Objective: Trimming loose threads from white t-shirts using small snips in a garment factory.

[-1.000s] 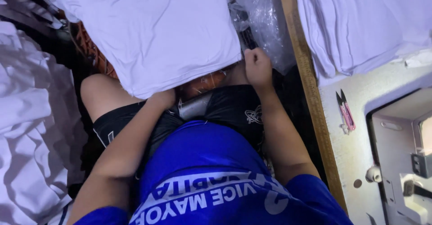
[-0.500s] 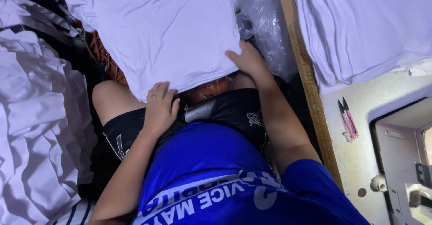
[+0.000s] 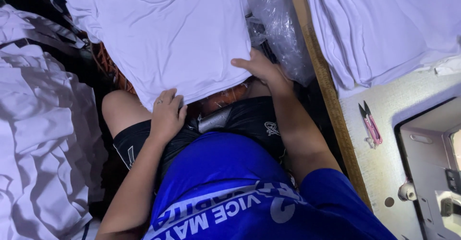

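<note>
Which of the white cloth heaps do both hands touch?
The flat white garment in the middle; left hand and right hand rest on its lower edge.

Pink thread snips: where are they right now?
In the head view the pink thread snips lie on the pale sewing table at right, below the stacked white cloth, apart from the right hand.

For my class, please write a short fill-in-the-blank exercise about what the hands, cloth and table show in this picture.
1. Both hands rest on the near edge of a folded ____ cloth.
2. The left hand wears a ____ on one finger.
3. The small thread snips on the table have a ____ handle.
4. Beside the right hand lies a crumpled clear ____ bag.

Missing words: white; ring; pink; plastic
</note>
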